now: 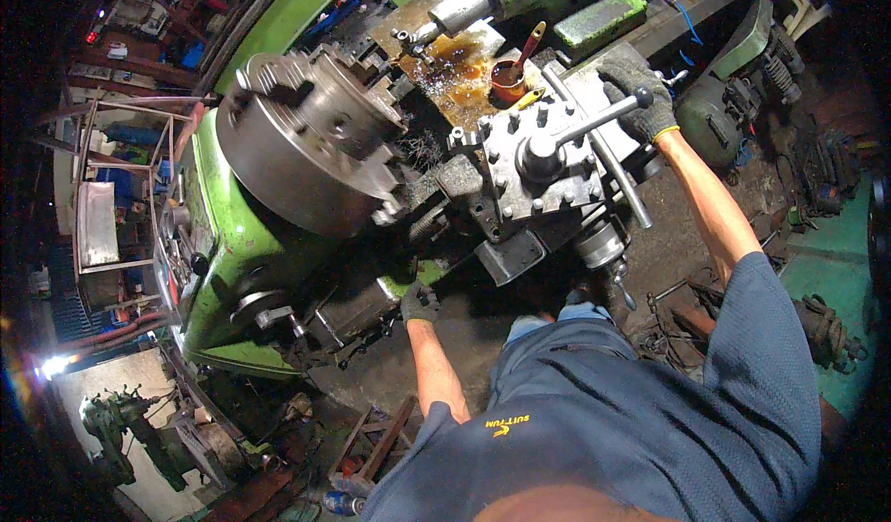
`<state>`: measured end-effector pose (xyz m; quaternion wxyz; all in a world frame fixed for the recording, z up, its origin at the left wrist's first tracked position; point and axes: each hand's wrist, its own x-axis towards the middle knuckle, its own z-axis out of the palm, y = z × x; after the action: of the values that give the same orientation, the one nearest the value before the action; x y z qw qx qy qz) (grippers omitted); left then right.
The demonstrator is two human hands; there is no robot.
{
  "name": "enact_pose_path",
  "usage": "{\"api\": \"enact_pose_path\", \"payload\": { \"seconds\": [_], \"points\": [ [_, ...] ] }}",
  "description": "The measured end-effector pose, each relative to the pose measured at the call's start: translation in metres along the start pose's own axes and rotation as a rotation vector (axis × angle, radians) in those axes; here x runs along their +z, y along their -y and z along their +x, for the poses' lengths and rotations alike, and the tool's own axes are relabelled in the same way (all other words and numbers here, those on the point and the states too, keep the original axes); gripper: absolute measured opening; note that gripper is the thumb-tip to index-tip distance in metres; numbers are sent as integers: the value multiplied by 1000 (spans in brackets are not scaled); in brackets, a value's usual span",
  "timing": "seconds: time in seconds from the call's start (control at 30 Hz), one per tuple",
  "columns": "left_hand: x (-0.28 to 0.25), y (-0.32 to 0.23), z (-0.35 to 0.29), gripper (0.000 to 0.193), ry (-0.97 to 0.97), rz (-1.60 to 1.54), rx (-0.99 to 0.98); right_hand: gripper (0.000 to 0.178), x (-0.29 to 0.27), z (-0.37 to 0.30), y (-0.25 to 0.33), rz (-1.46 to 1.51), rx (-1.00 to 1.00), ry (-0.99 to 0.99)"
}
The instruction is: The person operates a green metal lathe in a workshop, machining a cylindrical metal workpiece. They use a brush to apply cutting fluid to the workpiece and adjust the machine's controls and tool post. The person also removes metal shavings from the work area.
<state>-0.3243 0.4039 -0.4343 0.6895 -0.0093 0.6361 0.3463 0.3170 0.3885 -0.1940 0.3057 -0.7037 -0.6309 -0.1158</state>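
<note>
My right hand [640, 95], in a dark grey knit glove with a yellow cuff, lies over the right end of the lathe's carriage, fingers stretched out. The black knob of the tool post lever [603, 119] passes in front of it. The square tool post [538, 160] with several clamping bolts stands left of that hand. My left hand [420, 303], gloved too, is lower down by the lathe's front. Its fingers are curled, and what they grip, if anything, is hidden. The large steel chuck [302, 146] sits to the left, metal shavings [422, 151] beside it.
A red pot of dark liquid [508, 80] with a brush in it stands on the oily plate [455, 67] behind the tool post. A crank handle [624, 285] juts out near my body. The green headstock [209, 271] fills the left. Metal parts [826, 332] lie at right.
</note>
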Motion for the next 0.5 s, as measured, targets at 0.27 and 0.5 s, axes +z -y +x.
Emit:
{"api": "enact_pose_path", "payload": {
  "seconds": [0.27,0.5],
  "points": [
    [16,3,-13,20,-63,51,74,38,-3,-1,2,-24,-20,-18],
    [9,2,-9,19,-33,82,40,38,-1,-3,1,-45,33,35]
  ]
}}
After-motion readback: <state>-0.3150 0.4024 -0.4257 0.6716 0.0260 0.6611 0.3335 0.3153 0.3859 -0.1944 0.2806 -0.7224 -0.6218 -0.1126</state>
